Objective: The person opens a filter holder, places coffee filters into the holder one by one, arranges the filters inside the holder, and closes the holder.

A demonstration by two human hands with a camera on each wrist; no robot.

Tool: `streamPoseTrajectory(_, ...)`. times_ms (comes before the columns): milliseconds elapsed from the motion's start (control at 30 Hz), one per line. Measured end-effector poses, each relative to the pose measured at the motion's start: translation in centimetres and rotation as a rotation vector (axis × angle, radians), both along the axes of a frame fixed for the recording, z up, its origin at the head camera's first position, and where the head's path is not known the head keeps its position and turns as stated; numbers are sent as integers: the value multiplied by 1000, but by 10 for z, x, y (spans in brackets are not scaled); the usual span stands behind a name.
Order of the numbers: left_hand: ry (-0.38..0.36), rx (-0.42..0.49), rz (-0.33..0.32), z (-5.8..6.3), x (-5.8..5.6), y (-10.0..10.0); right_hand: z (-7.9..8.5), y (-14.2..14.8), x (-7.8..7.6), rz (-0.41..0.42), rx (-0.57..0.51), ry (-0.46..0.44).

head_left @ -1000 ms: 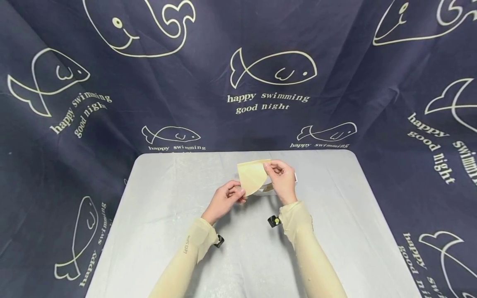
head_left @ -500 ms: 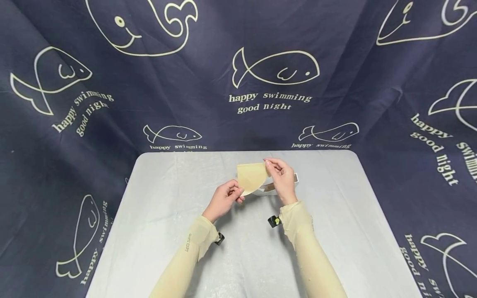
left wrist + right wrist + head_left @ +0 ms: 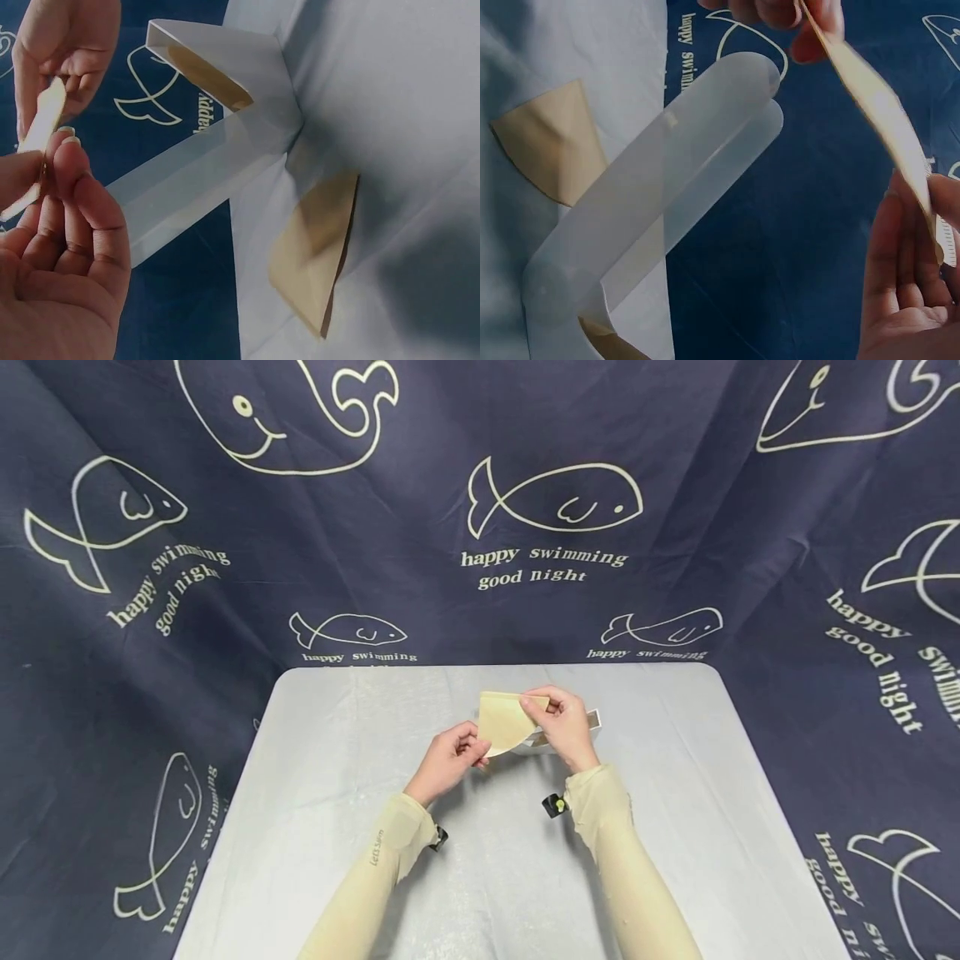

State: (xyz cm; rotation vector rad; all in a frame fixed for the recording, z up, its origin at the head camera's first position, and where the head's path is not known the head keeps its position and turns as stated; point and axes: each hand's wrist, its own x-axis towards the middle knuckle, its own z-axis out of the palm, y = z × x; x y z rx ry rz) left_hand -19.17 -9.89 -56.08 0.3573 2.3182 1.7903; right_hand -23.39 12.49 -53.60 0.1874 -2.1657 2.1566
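Note:
A tan cone coffee filter [image 3: 508, 720] is held up over the far part of the table, its curved edge toward the lower right. My left hand [image 3: 446, 758] pinches it at the lower left corner. With thumb and fingers, my right hand [image 3: 566, 727] pinches its upper right part. Behind the hands stands a white box [image 3: 262, 64] with brown paper showing in its open end. A translucent plastic flap [image 3: 660, 157] extends from that box. Another tan coffee filter [image 3: 319, 247] lies flat on the table, seen in both wrist views.
A pale grey cloth covers the table [image 3: 480, 877], whose far edge meets a dark blue curtain [image 3: 420, 527] with fish drawings. That curtain also hangs on both sides. Black wrist cameras [image 3: 555, 806] sit under the cream sleeves [image 3: 637, 868].
My right thumb has shifted inward and down over the filter's upper right part. The filter's top edge now sits slightly lower. My left hand keeps its pinch, almost still.

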Motion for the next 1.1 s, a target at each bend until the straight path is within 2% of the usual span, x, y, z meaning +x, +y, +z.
streamPoseTrajectory(133, 15, 26, 16, -3, 0, 1, 2, 2, 0, -56, -26, 15)
streamPoseTrajectory(333, 44, 80, 75, -6, 0, 4, 4, 5, 0, -118, -95, 47)
streamPoseTrajectory(533, 39, 149, 117, -5, -3, 11, -1, 3, 2, -116, -141, 32)
streamPoseTrajectory(667, 22, 152, 121, -3, -4, 11, 1, 5, 2, -92, -147, -6)
streamPoseTrajectory(767, 17, 128, 120, -2, -4, 9, 8, 11, -1, -50, -112, -22)
streamPoseTrajectory(933, 30, 105, 104, 1, -5, 6, 26, 24, -8, 47, -18, 21)
streamPoseTrajectory(1100, 22, 59, 86, 3, -5, 3, 31, 27, -12, 99, 171, 4)
